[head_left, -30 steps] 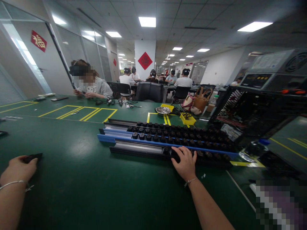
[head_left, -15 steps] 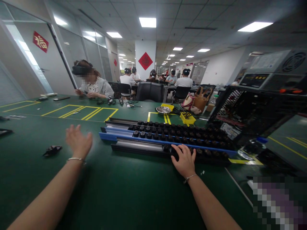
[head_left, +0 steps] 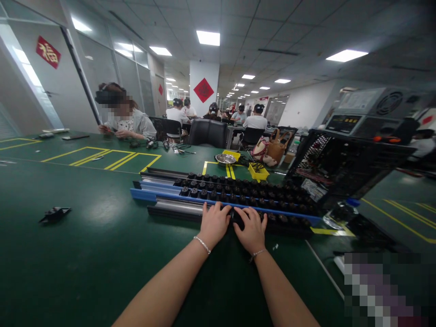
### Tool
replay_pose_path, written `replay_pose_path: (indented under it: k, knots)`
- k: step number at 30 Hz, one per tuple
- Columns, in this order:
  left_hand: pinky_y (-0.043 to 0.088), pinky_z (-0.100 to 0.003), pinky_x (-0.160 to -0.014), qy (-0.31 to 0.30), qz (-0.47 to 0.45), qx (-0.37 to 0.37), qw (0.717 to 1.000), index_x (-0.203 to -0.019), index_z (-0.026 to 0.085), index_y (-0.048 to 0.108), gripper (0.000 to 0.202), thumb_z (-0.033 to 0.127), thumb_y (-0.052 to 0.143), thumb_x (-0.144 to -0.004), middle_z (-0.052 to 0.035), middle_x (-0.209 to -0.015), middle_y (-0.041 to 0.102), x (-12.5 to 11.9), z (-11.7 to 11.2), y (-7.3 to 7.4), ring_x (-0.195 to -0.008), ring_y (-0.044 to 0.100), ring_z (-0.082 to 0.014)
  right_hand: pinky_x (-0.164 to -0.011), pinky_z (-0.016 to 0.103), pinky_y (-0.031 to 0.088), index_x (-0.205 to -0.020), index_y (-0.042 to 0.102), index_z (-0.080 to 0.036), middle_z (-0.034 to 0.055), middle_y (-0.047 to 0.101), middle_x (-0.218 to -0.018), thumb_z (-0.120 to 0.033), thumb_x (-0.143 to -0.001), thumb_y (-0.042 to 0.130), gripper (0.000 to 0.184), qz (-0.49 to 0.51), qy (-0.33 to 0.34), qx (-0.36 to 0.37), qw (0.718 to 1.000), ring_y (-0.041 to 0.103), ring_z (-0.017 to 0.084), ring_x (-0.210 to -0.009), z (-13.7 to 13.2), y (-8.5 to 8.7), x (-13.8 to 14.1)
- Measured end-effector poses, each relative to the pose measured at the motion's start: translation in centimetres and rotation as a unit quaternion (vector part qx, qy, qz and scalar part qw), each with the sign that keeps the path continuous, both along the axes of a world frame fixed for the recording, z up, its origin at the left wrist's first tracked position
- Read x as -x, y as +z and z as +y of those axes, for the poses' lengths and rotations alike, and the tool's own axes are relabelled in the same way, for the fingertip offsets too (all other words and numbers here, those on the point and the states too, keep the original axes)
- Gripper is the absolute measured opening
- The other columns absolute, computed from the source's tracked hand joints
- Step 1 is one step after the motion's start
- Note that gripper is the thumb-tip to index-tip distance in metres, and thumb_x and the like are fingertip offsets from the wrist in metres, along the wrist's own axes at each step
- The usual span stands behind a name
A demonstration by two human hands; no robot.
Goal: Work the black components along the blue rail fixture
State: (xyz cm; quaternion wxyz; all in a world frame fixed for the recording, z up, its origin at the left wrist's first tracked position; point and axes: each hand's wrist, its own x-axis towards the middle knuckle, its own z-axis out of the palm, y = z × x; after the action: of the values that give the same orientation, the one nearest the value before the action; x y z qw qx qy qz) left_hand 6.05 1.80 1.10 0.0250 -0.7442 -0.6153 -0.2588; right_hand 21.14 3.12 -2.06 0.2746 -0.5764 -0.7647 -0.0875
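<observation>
- Green table marked with yellow tape.
- Long trays lie side by side.
- Small black part sits apart at left.
- Metal bowl and yellow boxes sit beyond the trays.
- Cables lie toward the far edge.
- Blue-capped bottle is near the trays' right end.

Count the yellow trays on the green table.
2. One yellow tray sits partly behind the metal bowl; the other yellow tray is nearer, to the bowl's right. Others may be hidden behind the dark case.

Lights glared white overhead; the table lay dim, with a faint sheen at left. Edges looked stretched, and pixelation masked the lower-right corner.
</observation>
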Motion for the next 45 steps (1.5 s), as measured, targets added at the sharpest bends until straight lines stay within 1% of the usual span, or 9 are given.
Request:
replay_pose_path:
  k: [2, 4, 7, 10, 14, 23, 31, 45]
  knots:
    - [0.031, -0.047, -0.100, 0.001, -0.008, 0.005, 1.000, -0.117, 0.030, 0.055, 0.030, 0.029, 0.045, -0.088, -0.0072, -0.108, 0.057, 0.0, 0.3, -0.3, -0.099, 0.056, -0.0220, -0.105, 0.062, 0.009, -0.122, 0.053, -0.035, 0.0035, 0.057, -0.116, -0.032, -0.078, 0.049, 0.044, 0.002, -0.003, 0.000, 1.000, 0.042, 0.025, -0.120, 0.0, 0.0, 0.1]
    - [0.038, -0.039, -0.092, 0.006, -0.018, 0.015, 1.000, -0.116, 0.029, 0.055, 0.029, 0.030, 0.044, -0.088, -0.0071, -0.105, 0.058, -0.2, 0.4, -0.4, -0.095, 0.058, -0.0205, -0.106, 0.061, 0.008, -0.121, 0.053, -0.035, 0.0035, 0.057, -0.116, -0.032, -0.078, 0.049, 0.044, 0.010, -0.001, 0.000, 1.000, 0.042, 0.025, -0.120, 0.0, 0.0, 0.1]
    - [0.041, -0.035, -0.085, 0.018, -0.026, 0.021, 0.999, -0.114, 0.028, 0.056, 0.028, 0.030, 0.044, -0.089, -0.0073, -0.104, 0.058, -0.6, 0.5, -0.5, -0.092, 0.059, -0.0191, -0.106, 0.061, 0.007, -0.121, 0.053, -0.035, 0.0034, 0.057, -0.116, -0.032, -0.077, 0.050, 0.044, 0.023, 0.003, 0.003, 1.000, 0.041, 0.025, -0.121, 0.1, -0.1, 0.1]
    - [0.041, -0.034, -0.083, 0.036, -0.033, 0.021, 0.999, -0.112, 0.028, 0.057, 0.027, 0.028, 0.045, -0.088, -0.0075, -0.103, 0.058, -0.6, 0.5, -0.6, -0.090, 0.059, -0.0189, -0.106, 0.061, 0.007, -0.121, 0.053, -0.036, 0.0029, 0.056, -0.116, -0.032, -0.077, 0.049, 0.044, 0.020, 0.004, 0.005, 1.000, 0.041, 0.025, -0.121, 0.0, 0.0, 0.1]
    - [0.041, -0.033, -0.079, 0.057, -0.032, 0.017, 0.998, -0.111, 0.028, 0.058, 0.027, 0.028, 0.046, -0.086, -0.0073, -0.103, 0.059, 0.1, 0.4, -0.7, -0.087, 0.059, -0.0188, -0.106, 0.061, 0.008, -0.121, 0.053, -0.035, 0.0031, 0.056, -0.117, -0.031, -0.077, 0.050, 0.044, 0.016, 0.003, 0.003, 1.000, 0.042, 0.025, -0.120, 0.0, 0.0, 0.1]
    - [0.042, -0.030, -0.077, 0.100, -0.018, 0.010, 0.995, -0.111, 0.031, 0.058, 0.027, 0.030, 0.046, -0.086, -0.0015, -0.106, 0.060, 1.9, 0.2, -0.8, -0.087, 0.059, -0.0167, -0.107, 0.061, 0.007, -0.122, 0.052, -0.036, 0.0020, 0.055, -0.118, -0.031, -0.078, 0.050, 0.044, 0.018, -0.003, 0.010, 1.000, 0.040, 0.024, -0.122, 0.1, -0.2, 0.1]
    - [0.041, -0.030, -0.081, 0.124, -0.023, -0.004, 0.992, -0.111, 0.030, 0.059, 0.028, 0.029, 0.046, -0.086, -0.0015, -0.106, 0.061, 3.4, 0.1, -1.0, -0.088, 0.059, -0.0168, -0.106, 0.062, 0.007, -0.123, 0.051, -0.035, 0.0031, 0.054, -0.118, -0.032, -0.078, 0.050, 0.045, 0.009, -0.001, 0.007, 1.000, 0.039, 0.025, -0.123, 0.2, -0.3, 0.0]
    - [0.038, -0.033, -0.085, 0.146, -0.022, -0.027, 0.989, -0.108, 0.027, 0.060, 0.027, 0.026, 0.044, -0.087, -0.0034, -0.106, 0.062, 4.9, -0.4, -0.9, -0.093, 0.058, -0.0177, -0.106, 0.063, 0.007, -0.122, 0.051, -0.036, 0.0027, 0.054, -0.119, -0.032, -0.079, 0.050, 0.044, 0.017, 0.003, 0.018, 1.000, 0.039, 0.024, -0.124, 0.0, -0.1, 0.0]
